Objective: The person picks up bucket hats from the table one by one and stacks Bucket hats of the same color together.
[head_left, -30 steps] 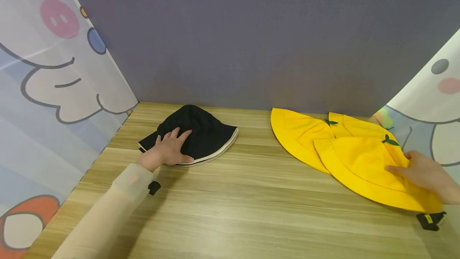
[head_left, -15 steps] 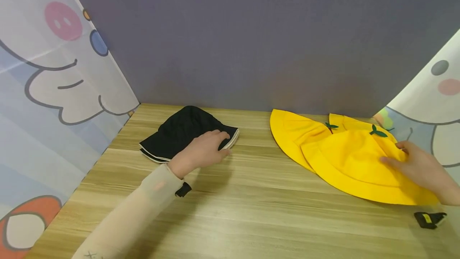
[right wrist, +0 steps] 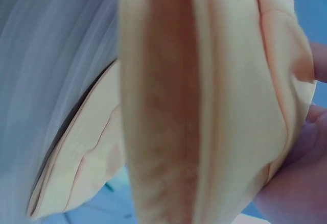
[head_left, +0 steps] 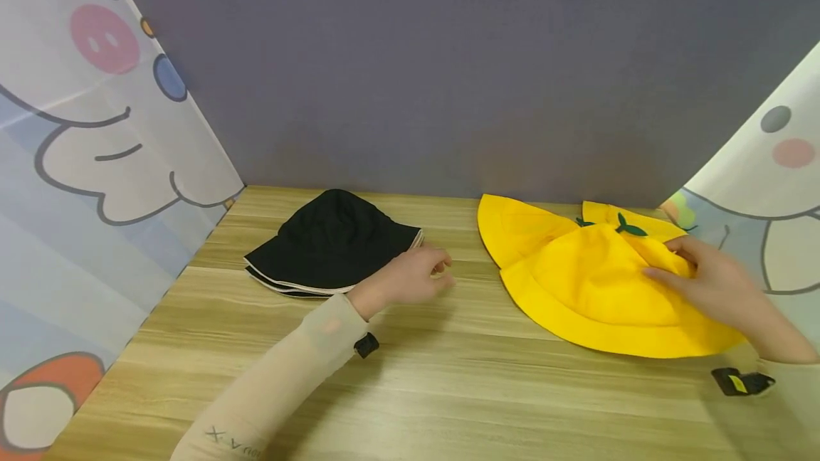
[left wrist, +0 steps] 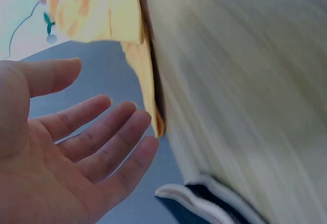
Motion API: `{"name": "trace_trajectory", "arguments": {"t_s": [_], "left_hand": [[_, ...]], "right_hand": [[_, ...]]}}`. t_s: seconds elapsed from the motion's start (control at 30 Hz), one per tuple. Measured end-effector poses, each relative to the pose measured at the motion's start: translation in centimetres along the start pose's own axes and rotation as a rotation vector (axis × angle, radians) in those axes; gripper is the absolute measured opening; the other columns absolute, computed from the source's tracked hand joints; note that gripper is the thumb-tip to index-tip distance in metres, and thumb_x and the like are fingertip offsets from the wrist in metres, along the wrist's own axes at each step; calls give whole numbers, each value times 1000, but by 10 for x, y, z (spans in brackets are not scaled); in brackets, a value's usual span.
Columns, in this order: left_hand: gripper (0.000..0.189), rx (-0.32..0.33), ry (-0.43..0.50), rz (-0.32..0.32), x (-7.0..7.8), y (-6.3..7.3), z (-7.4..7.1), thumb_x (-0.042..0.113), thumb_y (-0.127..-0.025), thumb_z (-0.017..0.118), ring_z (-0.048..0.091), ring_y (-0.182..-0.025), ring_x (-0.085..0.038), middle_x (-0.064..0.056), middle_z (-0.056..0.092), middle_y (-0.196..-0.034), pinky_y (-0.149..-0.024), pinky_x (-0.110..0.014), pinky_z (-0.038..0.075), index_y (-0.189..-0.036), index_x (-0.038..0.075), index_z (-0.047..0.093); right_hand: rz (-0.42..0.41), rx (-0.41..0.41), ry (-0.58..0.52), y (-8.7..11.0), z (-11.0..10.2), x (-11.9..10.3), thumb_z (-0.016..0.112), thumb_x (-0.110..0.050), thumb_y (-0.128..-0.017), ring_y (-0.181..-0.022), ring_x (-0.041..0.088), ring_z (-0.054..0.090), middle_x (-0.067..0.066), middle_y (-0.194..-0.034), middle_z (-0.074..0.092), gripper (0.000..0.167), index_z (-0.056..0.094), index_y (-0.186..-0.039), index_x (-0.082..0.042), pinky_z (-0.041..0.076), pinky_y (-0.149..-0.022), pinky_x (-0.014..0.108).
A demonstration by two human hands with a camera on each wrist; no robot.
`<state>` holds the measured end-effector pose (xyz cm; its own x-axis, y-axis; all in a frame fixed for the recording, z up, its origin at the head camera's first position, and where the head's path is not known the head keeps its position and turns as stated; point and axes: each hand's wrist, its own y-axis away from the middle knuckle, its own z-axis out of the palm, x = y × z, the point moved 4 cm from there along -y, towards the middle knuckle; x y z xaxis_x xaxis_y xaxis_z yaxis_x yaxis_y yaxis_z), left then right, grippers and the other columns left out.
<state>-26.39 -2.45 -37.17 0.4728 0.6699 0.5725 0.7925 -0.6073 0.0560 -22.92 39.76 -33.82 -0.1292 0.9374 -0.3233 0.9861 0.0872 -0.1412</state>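
Right hand point(head_left: 724, 290) grips the crown of a soft yellow fabric bucket hat with a green leaf tab point(head_left: 596, 283), thumb on the near side, brim facing the table's front; that hat overlaps two more yellow fabric hats point(head_left: 520, 228) by the grey back panel point(head_left: 448, 77). Left hand point(head_left: 413, 276) released, fingers loosely spread and slightly bent, holding nothing, just beside the white-trimmed brim of a black fabric bucket hat point(head_left: 339, 240) lying on the wood-grain table point(head_left: 487, 390)
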Motion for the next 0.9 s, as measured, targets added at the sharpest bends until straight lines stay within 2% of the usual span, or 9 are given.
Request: {"name": "trace_trajectory", "arguments": {"t_s": [0.17, 0.37, 0.5, 0.7, 0.9], "left_hand": [[45, 12, 4, 41, 8, -12, 12, 31, -102, 65, 60, -118, -23, -12, 63, -132, -99, -38, 48, -137, 4, 59], [60, -15, -31, -12, 14, -20, 24, 44, -100, 64, 57, -123, -18, -6, 59, -138, -100, -35, 47, -148, 10, 50], [65, -37, 37, -30, 13, -23, 30, 44, -99, 66, 59, -118, -16, -4, 60, -134, -98, -32, 48, -152, 11, 45], [66, -46, 137, -29, 11, -20, 37, 40, -100, 65, 58, -115, -13, -3, 59, -135, -99, -31, 47, -155, 13, 39], [62, -24, 88, -26, 13, -10, 36, 29, -103, 63, 56, -117, -12, -3, 56, -142, -100, -31, 46, -156, 14, 36]], "right_hand": [[-39, 4, -42, -3, 8, -24, 76, -38, -93, -79, 29, 47, 12, -91, 56, 54, 56, -119, 6, 34, -63, 31], [-121, 39, -134, -2, 23, -52, 79, -30, -91, -76, 22, 44, 7, -90, 57, 41, 60, -114, -2, 31, -61, 25], [-142, 47, -161, -1, 31, -67, 79, -29, -92, -72, 18, 41, 3, -83, 50, 37, 59, -113, -6, 29, -59, 28], [-156, 51, -207, 0, 40, -88, 78, -29, -92, -70, 19, 39, 3, -80, 46, 37, 58, -113, -6, 28, -57, 30], [-167, 22, -257, 0, 52, -103, 77, -29, -93, -72, 21, 42, 4, -83, 51, 36, 57, -113, -8, 31, -58, 29]]}}
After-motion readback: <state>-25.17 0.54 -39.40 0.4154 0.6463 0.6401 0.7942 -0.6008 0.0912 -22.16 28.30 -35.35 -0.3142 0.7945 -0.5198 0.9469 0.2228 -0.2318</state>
